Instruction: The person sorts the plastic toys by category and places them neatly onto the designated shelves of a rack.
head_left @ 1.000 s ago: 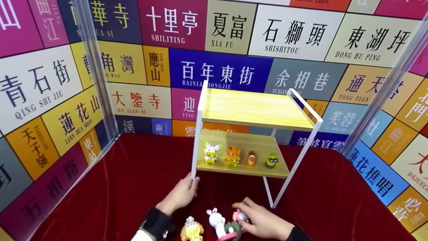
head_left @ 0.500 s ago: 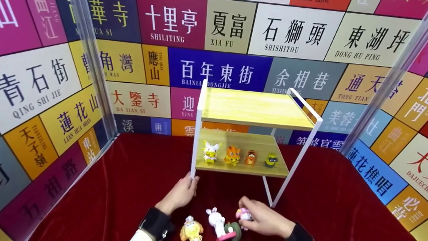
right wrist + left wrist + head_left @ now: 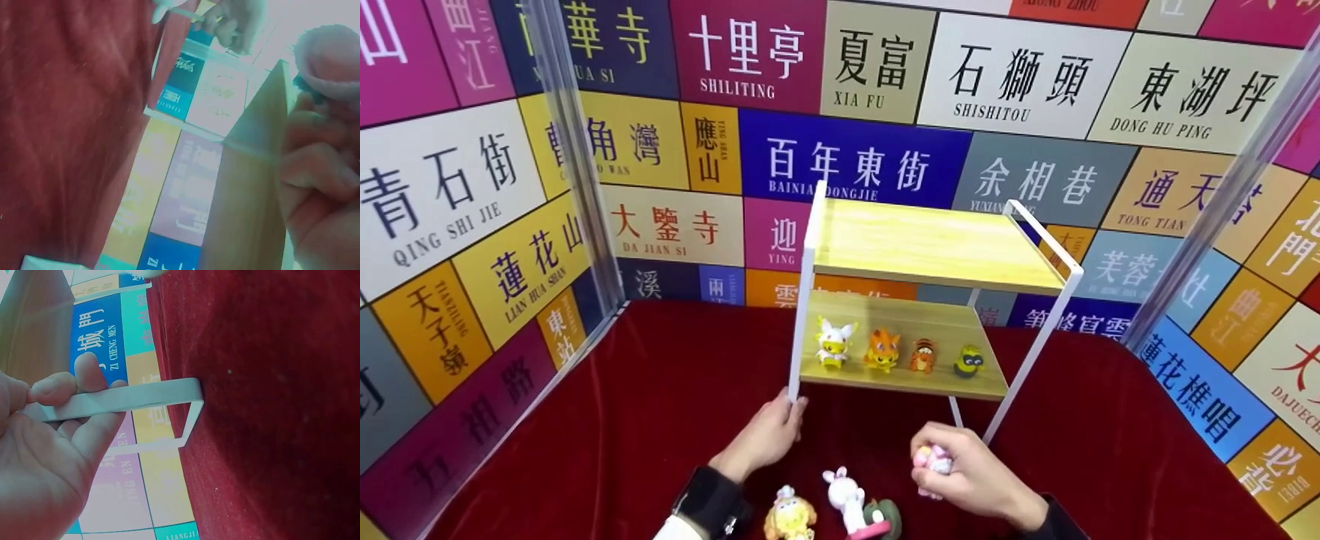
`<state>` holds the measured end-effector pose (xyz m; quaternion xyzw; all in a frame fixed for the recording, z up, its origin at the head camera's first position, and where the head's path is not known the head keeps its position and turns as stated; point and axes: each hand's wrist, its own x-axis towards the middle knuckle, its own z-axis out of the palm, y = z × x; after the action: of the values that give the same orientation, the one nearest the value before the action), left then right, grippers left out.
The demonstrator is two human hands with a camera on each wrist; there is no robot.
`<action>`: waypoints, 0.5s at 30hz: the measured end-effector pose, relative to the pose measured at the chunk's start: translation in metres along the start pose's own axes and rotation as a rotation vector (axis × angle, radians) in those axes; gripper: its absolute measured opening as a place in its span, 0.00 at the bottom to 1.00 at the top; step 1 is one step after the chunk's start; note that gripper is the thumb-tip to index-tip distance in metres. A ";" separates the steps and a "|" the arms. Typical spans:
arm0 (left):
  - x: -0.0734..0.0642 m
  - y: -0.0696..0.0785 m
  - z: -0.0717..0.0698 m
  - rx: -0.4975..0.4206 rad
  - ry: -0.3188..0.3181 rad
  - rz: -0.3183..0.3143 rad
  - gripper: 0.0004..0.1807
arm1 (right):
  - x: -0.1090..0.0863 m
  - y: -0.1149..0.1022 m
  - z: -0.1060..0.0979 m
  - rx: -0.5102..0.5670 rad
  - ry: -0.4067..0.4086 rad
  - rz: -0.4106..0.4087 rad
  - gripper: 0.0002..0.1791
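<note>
In the head view a two-tier shelf rack [image 3: 930, 244] with white legs and wood-coloured boards stands on red cloth. My left hand [image 3: 765, 433] grips its front left leg near the bottom; the left wrist view shows fingers and thumb round that white leg [image 3: 152, 395]. To the right and in front of the rack, my right hand [image 3: 975, 472] holds a small pink and white figurine [image 3: 934, 460], partly hidden by the fingers. The right wrist view shows only the figurine's rounded end [image 3: 332, 62], washed out by light.
On the lower board stand a white-eared figurine [image 3: 832, 343], an orange figurine [image 3: 883, 350], a tiger figurine [image 3: 923, 355] and a yellow-green figurine [image 3: 969, 361]. Near my hands are a yellow dog-like figurine [image 3: 790, 514], a white rabbit figurine [image 3: 847, 499] and a dark green object [image 3: 885, 516].
My right hand has picked the pink and white figurine up from beside the rabbit and moved it right and a little toward the rack. The left hand stays on the leg.
</note>
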<state>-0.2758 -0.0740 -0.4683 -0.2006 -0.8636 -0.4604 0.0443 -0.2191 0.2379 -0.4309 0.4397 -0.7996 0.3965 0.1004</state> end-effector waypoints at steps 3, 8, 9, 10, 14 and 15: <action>0.001 0.000 0.001 -0.001 -0.005 -0.002 0.13 | 0.004 -0.010 -0.009 0.010 -0.026 0.012 0.18; 0.002 0.001 0.001 0.001 0.000 -0.004 0.12 | 0.015 -0.031 -0.034 0.059 -0.092 -0.011 0.23; 0.003 0.001 0.001 0.001 0.001 -0.002 0.12 | 0.017 -0.036 -0.040 0.091 -0.101 -0.020 0.23; 0.003 0.001 0.001 0.000 0.001 -0.001 0.12 | 0.020 -0.041 -0.045 0.112 -0.106 -0.018 0.22; 0.002 -0.001 0.001 0.004 0.003 0.005 0.13 | 0.034 -0.061 -0.065 0.152 -0.099 -0.009 0.21; 0.001 -0.002 0.001 0.004 0.005 0.002 0.13 | 0.038 -0.066 -0.069 0.146 -0.094 -0.007 0.22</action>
<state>-0.2777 -0.0738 -0.4697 -0.2005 -0.8643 -0.4589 0.0473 -0.2032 0.2440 -0.3292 0.4667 -0.7708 0.4324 0.0317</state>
